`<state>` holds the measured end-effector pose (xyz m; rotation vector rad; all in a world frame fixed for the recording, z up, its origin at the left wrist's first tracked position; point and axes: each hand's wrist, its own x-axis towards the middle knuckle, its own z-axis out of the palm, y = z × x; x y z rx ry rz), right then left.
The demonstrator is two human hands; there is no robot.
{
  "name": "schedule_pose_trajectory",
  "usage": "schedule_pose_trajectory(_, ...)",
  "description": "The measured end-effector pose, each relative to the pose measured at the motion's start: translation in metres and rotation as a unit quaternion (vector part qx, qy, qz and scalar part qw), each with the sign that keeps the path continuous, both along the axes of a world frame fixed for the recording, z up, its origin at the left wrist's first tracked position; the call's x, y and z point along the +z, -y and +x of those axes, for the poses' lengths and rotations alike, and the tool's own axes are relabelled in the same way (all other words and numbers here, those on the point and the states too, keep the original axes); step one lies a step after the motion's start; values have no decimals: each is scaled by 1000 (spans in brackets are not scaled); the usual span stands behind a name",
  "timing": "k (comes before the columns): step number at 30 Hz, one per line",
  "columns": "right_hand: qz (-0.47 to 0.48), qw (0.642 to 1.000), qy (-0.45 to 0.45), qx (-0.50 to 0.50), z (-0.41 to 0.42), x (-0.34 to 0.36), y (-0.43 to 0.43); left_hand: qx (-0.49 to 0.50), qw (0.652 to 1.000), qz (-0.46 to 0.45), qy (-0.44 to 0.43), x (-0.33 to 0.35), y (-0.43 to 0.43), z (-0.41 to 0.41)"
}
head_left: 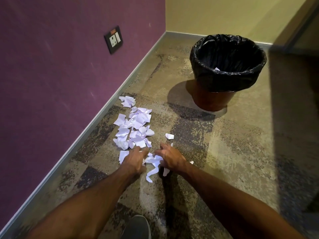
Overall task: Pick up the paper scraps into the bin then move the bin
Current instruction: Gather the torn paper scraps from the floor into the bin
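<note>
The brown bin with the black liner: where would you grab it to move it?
Probably the rim of the brown bin, from above, one hand each side. It stands upright, open-topped, widening upward, no handles visible; the black liner folded over the rim may slip.

Both bare forearms are entering from the bottom corners of the frame and converging toward lower center. Left hand [134,160] is lying palm down, fingers spread and pointing toward upper right, knuckles facing the camera. Right hand [170,156] is sitting just right of it, palm down, fingers splayed and curling toward the left hand, the two close but apart; neither is visibly gripping anything.
</note>
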<state>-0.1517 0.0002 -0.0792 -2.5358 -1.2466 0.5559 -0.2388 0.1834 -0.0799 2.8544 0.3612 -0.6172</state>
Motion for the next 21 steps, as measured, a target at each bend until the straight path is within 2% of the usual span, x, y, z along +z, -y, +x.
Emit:
schedule_pose_trajectory(9, 50, 986, -76, -140, 24, 3, -1, 9, 999, 0, 49, 17, 4, 20)
schedule_pose_trajectory(15, 128, 942, -155, -269, 61, 30, -1, 8, 996, -17, 82, 47, 5, 50)
schedule_pose_trajectory(18, 155, 933, -116, -303, 88, 54, 8, 5, 992, -25, 123, 73, 9, 75)
schedule_pose_trajectory(21, 155, 939, -44, -303, 113, 83, 19, 0, 985, -26, 171, 98, 15, 103)
